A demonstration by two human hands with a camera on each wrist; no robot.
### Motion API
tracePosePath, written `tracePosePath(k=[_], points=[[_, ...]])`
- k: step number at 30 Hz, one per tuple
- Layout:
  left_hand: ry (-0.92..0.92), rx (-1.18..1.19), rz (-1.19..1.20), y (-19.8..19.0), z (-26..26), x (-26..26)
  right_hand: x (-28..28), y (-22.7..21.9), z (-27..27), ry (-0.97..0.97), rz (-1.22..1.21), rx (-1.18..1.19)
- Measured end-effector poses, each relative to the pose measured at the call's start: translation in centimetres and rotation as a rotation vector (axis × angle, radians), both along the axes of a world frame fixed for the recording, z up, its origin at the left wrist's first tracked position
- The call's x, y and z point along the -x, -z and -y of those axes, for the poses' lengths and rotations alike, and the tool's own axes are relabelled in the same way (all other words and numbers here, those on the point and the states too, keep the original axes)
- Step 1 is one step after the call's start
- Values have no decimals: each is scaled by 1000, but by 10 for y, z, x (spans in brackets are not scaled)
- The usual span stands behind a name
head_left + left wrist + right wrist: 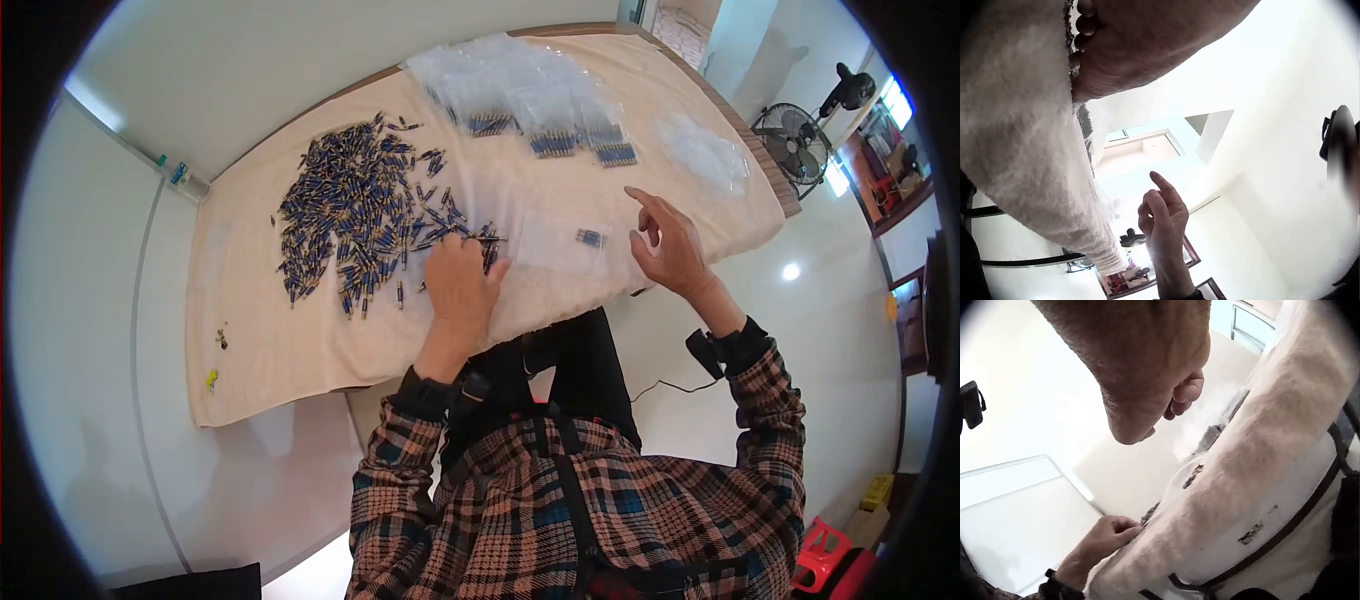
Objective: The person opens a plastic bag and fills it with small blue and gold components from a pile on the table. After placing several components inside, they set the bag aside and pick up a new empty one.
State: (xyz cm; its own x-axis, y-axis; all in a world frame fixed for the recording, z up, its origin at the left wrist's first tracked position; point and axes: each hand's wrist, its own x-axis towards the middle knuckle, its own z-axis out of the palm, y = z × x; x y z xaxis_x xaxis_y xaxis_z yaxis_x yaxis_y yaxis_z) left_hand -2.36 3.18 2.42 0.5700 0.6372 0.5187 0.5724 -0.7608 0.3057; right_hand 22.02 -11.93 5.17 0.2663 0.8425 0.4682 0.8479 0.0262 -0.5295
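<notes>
A large heap of small dark-blue cylindrical pieces with gold-coloured ends [345, 195] covers the left part of the table. At its right edge my left hand [460, 280] reaches down over some loose pieces, its fingers bent and its thumb out to the side. Its fingertips are hidden, and I cannot tell whether they grip a piece. Just right of that hand lies a clear plastic bag [545, 250], with a small row of the pieces [590, 238] at its right end. My right hand [672, 248] hovers beyond this row, index finger extended and thumb apart, holding nothing.
Filled clear bags [500, 75] lie overlapping along the far side of the table. Crumpled clear plastic [705, 152] sits at the right. A pale cloth [275, 345] covers the tabletop, with small bits [222, 340] near its left edge. A fan [795, 140] stands beyond the table.
</notes>
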Motion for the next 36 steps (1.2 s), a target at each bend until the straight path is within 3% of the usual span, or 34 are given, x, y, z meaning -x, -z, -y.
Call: tracePosePath(k=[4,7,10,14,16,20,24,27,28,31,34,36], points=[[-10,60,-155,2,-13,-3,36,-1,-9,-42,-82,-122],[17,260,-225,-3,-18,-5,75,-5,-17,-81,-174,-151],[49,276,-231,-2,-25,2,98,7,-31,-172,-182,-206],[77,228,-268,-2,-25,7,119,26,-49,-179,-385,-228],[84,199,-283,1,-24,10,122,29,-57,-166,-542,-129],[171,152,-149,6,-25,18,128,45,-68,-150,-596,-151],[193,253,-7,5,-27,23,129,53,-68,-150,-652,-178],[201,678,416,6,-28,25,127,52,-69,-163,-727,-152],[198,678,411,6,-29,28,126,51,-68,-170,-765,-127],[212,1035,467,-1,-23,32,126,49,-66,-186,-786,-87],[218,1150,522,-11,-11,24,125,50,-66,-210,-744,-68],[220,1208,549,-9,-8,20,125,52,-68,-237,-860,-32]])
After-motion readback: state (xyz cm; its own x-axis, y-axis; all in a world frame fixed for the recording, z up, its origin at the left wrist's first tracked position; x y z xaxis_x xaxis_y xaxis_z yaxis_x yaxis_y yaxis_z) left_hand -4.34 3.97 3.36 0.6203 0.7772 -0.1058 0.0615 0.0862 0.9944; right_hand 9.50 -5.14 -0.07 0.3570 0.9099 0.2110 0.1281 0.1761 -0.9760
